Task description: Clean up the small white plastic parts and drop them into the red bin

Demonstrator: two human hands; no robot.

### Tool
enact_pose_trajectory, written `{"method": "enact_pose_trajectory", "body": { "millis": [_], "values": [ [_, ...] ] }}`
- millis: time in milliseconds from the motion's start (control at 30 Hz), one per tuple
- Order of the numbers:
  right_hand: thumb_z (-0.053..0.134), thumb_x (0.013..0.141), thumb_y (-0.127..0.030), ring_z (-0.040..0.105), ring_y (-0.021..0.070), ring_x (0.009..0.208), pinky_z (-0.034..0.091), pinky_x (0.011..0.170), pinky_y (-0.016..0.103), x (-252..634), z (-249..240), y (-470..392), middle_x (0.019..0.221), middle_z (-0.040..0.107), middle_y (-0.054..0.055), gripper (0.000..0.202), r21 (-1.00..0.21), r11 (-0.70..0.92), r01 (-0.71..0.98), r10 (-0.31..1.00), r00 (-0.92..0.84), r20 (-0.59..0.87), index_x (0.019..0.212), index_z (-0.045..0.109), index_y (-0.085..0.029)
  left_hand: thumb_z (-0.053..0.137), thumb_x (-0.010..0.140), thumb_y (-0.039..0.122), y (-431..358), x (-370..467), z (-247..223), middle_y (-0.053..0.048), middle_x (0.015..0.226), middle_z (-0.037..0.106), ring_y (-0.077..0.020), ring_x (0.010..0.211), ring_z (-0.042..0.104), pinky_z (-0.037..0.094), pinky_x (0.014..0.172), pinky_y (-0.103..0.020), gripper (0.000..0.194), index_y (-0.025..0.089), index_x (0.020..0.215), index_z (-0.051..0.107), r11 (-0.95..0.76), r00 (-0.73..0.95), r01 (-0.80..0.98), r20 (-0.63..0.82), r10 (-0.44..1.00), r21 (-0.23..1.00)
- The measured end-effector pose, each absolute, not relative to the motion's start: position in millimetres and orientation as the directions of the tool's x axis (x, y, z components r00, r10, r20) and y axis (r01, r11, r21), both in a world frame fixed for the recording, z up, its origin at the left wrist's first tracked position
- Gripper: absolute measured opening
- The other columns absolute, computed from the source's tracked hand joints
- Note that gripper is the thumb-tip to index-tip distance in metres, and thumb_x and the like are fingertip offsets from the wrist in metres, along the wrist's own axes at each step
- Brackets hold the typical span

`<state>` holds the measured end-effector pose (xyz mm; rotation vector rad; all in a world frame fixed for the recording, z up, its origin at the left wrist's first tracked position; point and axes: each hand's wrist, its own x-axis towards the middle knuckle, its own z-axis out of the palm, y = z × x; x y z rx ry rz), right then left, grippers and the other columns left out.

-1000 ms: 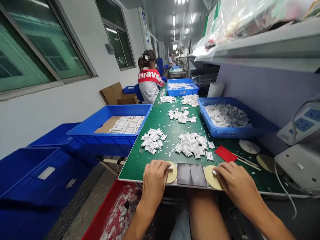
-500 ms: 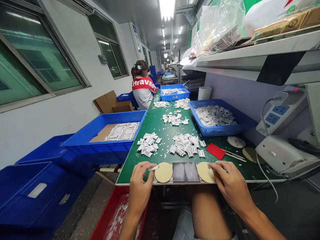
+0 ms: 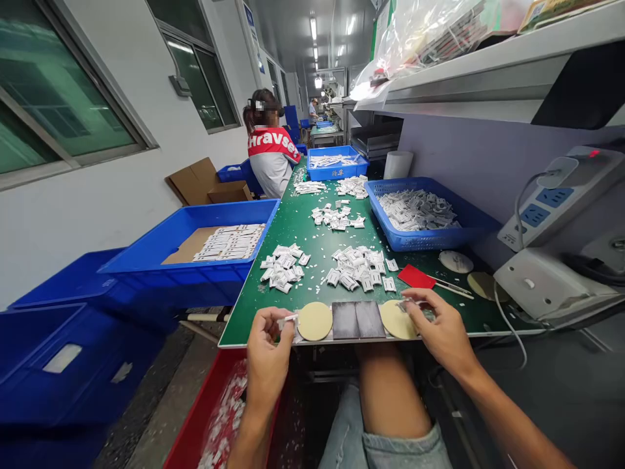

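Observation:
My left hand [image 3: 268, 348] is closed on a small white part [image 3: 289, 320] at the table's front edge, beside the left yellow disc [image 3: 315, 321]. Over the right yellow disc [image 3: 396, 319], my right hand [image 3: 437, 326] pinches something small, too hidden by the fingers to make out. Two dark grey plates [image 3: 358, 320] lie side by side between the discs. Behind them are a left pile of white parts [image 3: 283, 267] and a larger right pile [image 3: 359, 267]. A red piece [image 3: 416, 277] lies by some tweezers [image 3: 452, 287].
A blue basket of white parts [image 3: 430, 238] stands at the right, a blue tray [image 3: 234, 268] at the left. Power sockets [image 3: 547, 202] and a white device [image 3: 530, 280] are at the right. A person [image 3: 271, 153] sits farther back. Below is a red bin [image 3: 195, 417].
The view has tilted down and shifted slightly. The white part in my left hand has turned, and the fingers of my right hand have shifted slightly above the right disc.

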<state>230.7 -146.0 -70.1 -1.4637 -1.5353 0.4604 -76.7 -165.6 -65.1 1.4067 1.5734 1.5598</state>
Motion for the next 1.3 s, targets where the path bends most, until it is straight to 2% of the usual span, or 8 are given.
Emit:
{"method": "enact_pose_trajectory", "body": {
  "millis": [167, 367, 533, 767, 1033, 1133, 1233, 1300],
  "values": [
    [0.054, 0.092, -0.033, 0.059, 0.0225, 0.092, 0.046, 0.079, 0.037, 233, -66, -146, 0.097, 0.069, 0.006, 0.017, -0.495, 0.330, 0.804, 0.895, -0.099, 0.436, 0.097, 0.067, -0.023, 0.056, 0.087, 0.024, -154, -66, -68, -0.004, 0.092, 0.067, -0.0199, 0.089, 0.061, 0.046, 0.080, -0.033, 0.009, 0.022, 0.089, 0.066, -0.270, -0.029, 0.674, 0.390, 0.920, 0.687],
    [0.050, 0.096, -0.027, 0.053, 0.0214, 0.087, 0.040, 0.075, 0.034, 244, -59, -152, 0.091, 0.069, 0.006, 0.018, -0.134, 0.391, 0.910, 0.853, -0.305, 0.423, 0.097, 0.067, -0.021, 0.055, 0.090, 0.020, -151, -70, -64, -0.005, 0.090, 0.066, -0.0222, 0.088, 0.057, 0.043, 0.079, -0.034, 0.008, 0.021, 0.089, 0.063, -0.320, 0.115, 0.835, 0.426, 0.897, 0.448],
    [0.052, 0.094, -0.020, 0.050, 0.0191, 0.082, 0.036, 0.072, 0.032, 242, -53, -152, 0.086, 0.066, 0.006, 0.016, -0.074, 0.449, 0.890, 0.825, -0.382, 0.416, 0.090, 0.067, -0.019, 0.053, 0.090, 0.018, -151, -72, -58, -0.004, 0.089, 0.065, -0.0205, 0.086, 0.056, 0.041, 0.075, -0.031, 0.008, 0.020, 0.089, 0.060, -0.377, 0.214, 0.808, 0.370, 0.904, 0.452],
    [0.056, 0.092, -0.019, 0.048, 0.0200, 0.080, 0.029, 0.069, 0.034, 240, -52, -156, 0.082, 0.065, 0.005, 0.013, 0.007, 0.424, 0.905, 0.821, -0.388, 0.418, 0.088, 0.068, -0.020, 0.054, 0.090, 0.023, -150, -65, -56, -0.004, 0.087, 0.065, -0.0207, 0.083, 0.056, 0.040, 0.073, -0.031, 0.010, 0.020, 0.084, 0.062, -0.308, 0.156, 0.817, 0.327, 0.932, 0.488],
    [0.056, 0.092, -0.019, 0.051, 0.0201, 0.080, 0.032, 0.069, 0.034, 239, -50, -161, 0.083, 0.066, 0.005, 0.012, -0.088, 0.408, 0.909, 0.849, -0.342, 0.403, 0.087, 0.067, -0.021, 0.059, 0.086, 0.024, -154, -64, -49, -0.004, 0.084, 0.067, -0.0214, 0.082, 0.058, 0.042, 0.073, -0.031, 0.010, 0.020, 0.081, 0.066, -0.282, 0.154, 0.756, 0.259, 0.954, 0.590],
    [0.051, 0.094, -0.019, 0.054, 0.0202, 0.087, 0.039, 0.075, 0.033, 241, -51, -173, 0.091, 0.066, 0.006, 0.015, -0.307, 0.430, 0.849, 0.855, -0.274, 0.441, 0.095, 0.066, -0.021, 0.064, 0.084, 0.033, -167, -73, -44, -0.005, 0.090, 0.070, -0.0206, 0.084, 0.063, 0.047, 0.074, -0.029, 0.014, 0.021, 0.089, 0.069, -0.224, 0.176, 0.568, 0.149, 0.973, 0.792],
    [0.047, 0.096, -0.024, 0.058, 0.0187, 0.091, 0.044, 0.081, 0.032, 238, -50, -178, 0.102, 0.065, 0.006, 0.025, -0.607, 0.362, 0.708, 0.892, -0.074, 0.445, 0.117, 0.060, -0.023, 0.068, 0.081, 0.041, -172, -77, -43, -0.006, 0.101, 0.071, -0.0196, 0.088, 0.065, 0.050, 0.075, -0.027, 0.034, 0.023, 0.109, 0.067, -0.111, -0.030, 0.329, 0.128, 0.991, 0.938],
    [0.047, 0.096, -0.027, 0.060, 0.0173, 0.089, 0.046, 0.079, 0.031, 230, -50, -173, 0.103, 0.065, 0.005, 0.026, -0.752, 0.295, 0.589, 0.921, 0.035, 0.389, 0.119, 0.058, -0.025, 0.066, 0.081, 0.043, -167, -72, -44, -0.005, 0.097, 0.072, -0.0177, 0.082, 0.066, 0.051, 0.072, -0.026, 0.036, 0.022, 0.110, 0.064, -0.090, -0.150, 0.242, 0.129, 0.980, 0.966]
  ]
}}
